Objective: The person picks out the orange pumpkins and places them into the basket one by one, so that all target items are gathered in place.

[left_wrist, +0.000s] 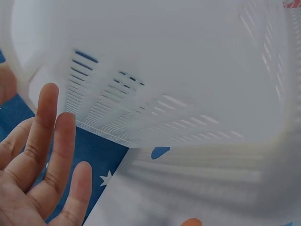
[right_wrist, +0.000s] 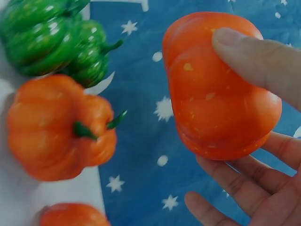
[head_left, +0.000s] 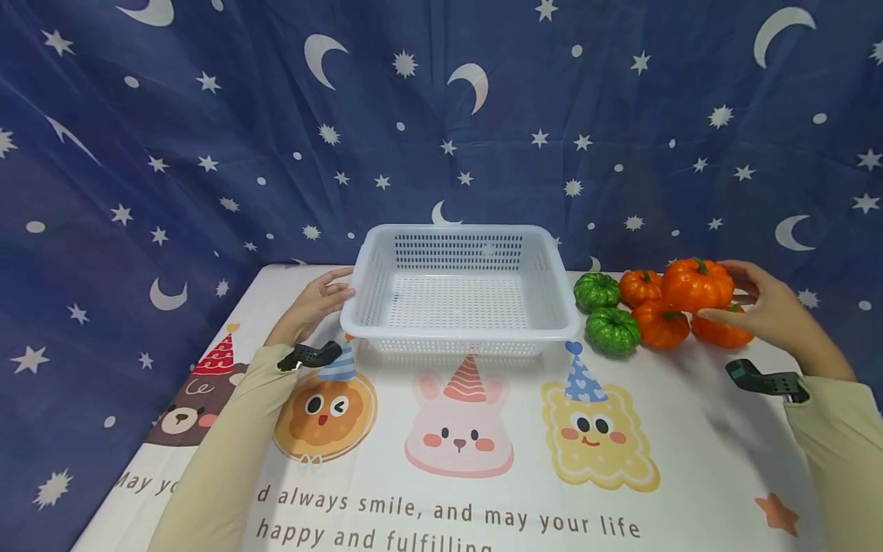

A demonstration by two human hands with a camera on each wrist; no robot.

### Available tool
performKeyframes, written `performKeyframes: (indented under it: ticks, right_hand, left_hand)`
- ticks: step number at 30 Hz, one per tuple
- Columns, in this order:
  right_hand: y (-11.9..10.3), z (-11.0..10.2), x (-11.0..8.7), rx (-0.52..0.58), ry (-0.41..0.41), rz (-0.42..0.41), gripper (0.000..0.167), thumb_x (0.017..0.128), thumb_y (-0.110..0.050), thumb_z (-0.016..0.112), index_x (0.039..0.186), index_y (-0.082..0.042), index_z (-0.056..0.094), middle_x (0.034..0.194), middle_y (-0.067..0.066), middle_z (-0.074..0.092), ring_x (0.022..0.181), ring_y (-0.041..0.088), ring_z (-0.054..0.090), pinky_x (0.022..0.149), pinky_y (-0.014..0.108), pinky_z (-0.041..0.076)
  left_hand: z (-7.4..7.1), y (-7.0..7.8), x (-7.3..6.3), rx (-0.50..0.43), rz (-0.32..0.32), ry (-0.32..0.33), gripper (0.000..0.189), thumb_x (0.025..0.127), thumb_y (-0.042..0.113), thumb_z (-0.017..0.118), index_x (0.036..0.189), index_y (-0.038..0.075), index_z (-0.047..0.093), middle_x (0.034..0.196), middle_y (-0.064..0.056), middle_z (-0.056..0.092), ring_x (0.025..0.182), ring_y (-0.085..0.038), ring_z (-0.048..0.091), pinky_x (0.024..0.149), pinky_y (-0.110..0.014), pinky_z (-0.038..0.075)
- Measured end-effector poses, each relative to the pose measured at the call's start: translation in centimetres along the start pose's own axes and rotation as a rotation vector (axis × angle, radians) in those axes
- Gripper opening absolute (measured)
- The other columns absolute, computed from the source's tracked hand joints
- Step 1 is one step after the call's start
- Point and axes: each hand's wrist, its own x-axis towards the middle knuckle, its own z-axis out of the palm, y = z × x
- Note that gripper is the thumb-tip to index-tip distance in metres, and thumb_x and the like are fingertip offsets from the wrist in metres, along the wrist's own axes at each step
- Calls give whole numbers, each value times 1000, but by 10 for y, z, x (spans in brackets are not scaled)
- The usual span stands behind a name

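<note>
My right hand [head_left: 779,314] grips an orange toy pumpkin [head_left: 695,287] with a green stem, raised over the other pumpkins. In the right wrist view the thumb lies across one side of this pumpkin [right_wrist: 216,103] and the fingers support the opposite side. A white plastic basket [head_left: 458,335] with slotted walls stands on the table, nothing inside it. At its left side is my left hand [head_left: 313,303], fingertips right at the rim. The left wrist view shows those fingers [left_wrist: 42,122] extended along the basket's wall [left_wrist: 178,94].
Right of the basket sit two green pumpkins [head_left: 612,331] and several orange ones [head_left: 660,326], grouped closely. A white cloth [head_left: 455,506] printed with cartoon faces covers the table. Behind hangs a dark blue curtain [head_left: 414,153] with moons and stars.
</note>
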Motion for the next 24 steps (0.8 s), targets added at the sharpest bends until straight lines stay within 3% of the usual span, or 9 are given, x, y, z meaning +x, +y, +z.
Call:
performKeyframes:
  ticks: [1, 3, 6, 8, 9, 11, 13, 16, 24]
  right_hand:
    - [-4, -1, 2, 5, 4, -10, 83, 83, -27, 72, 143, 5, 25, 137, 33, 34, 95, -10, 47, 62, -2, 35]
    - [-11, -4, 5, 3, 12, -26, 82, 83, -27, 72, 143, 4, 26, 137, 32, 36, 83, -25, 32, 69, 1, 40]
    - [-23, -6, 10, -9, 25, -48, 82, 81, -27, 74, 143, 2, 28, 136, 31, 38, 82, -26, 32, 71, 1, 38]
    - [-30, -7, 13, -24, 27, -57, 82, 80, -28, 74, 143, 1, 29, 136, 30, 40, 82, -24, 33, 82, 18, 49]
    - [-33, -7, 15, -28, 27, -60, 83, 80, -28, 74, 143, 1, 29, 136, 29, 40, 83, -23, 34, 76, 10, 44]
    - [-40, -7, 18, -31, 16, -64, 84, 80, -29, 74, 144, 1, 27, 137, 29, 40, 93, -10, 46, 87, 32, 51]
    - [-46, -6, 21, -35, 5, -64, 85, 80, -29, 74, 145, 0, 26, 138, 29, 39, 103, 7, 51, 91, 54, 44]
    - [-54, -4, 26, -18, -17, -71, 86, 81, -28, 74, 146, -1, 24, 141, 29, 36, 114, 37, 45, 94, 63, 37]
    - [-74, 3, 37, 20, -42, -101, 85, 81, -25, 74, 147, -4, 23, 145, 26, 32, 123, 43, 41, 95, 56, 42]
  left_hand:
    - [0, 0, 0, 1, 1, 0, 65, 93, 17, 57, 148, 7, 23, 100, 16, 57, 94, 5, 56, 110, -47, 33]
    - [0, -1, 0, 6, 3, 2, 65, 93, 16, 58, 148, 7, 24, 99, 17, 57, 94, 5, 56, 110, -47, 34]
    - [0, -1, 1, 14, 5, -1, 65, 93, 15, 57, 148, 6, 24, 98, 18, 58, 93, 4, 57, 108, -45, 36]
    - [0, -1, 0, 21, 3, -4, 65, 93, 16, 57, 148, 7, 24, 98, 18, 58, 93, 4, 57, 107, -43, 37]
    - [0, -1, 0, 22, 1, -7, 65, 93, 16, 57, 148, 7, 24, 98, 17, 58, 94, 4, 57, 107, -43, 37]
    - [0, -1, 1, 32, 3, -15, 65, 93, 16, 57, 148, 6, 23, 98, 17, 58, 93, 3, 57, 107, -44, 37]
    - [-1, -1, 1, 47, -1, -17, 65, 93, 16, 58, 147, 6, 24, 98, 15, 58, 94, 3, 56, 108, -47, 36]
    - [-4, -1, 3, 76, 0, -28, 65, 92, 17, 59, 147, 6, 25, 97, 15, 57, 95, 3, 55, 108, -50, 35]
    - [-5, 5, 5, 88, -27, -26, 64, 92, 16, 60, 146, 9, 26, 112, 1, 56, 110, -14, 54, 108, -49, 35]
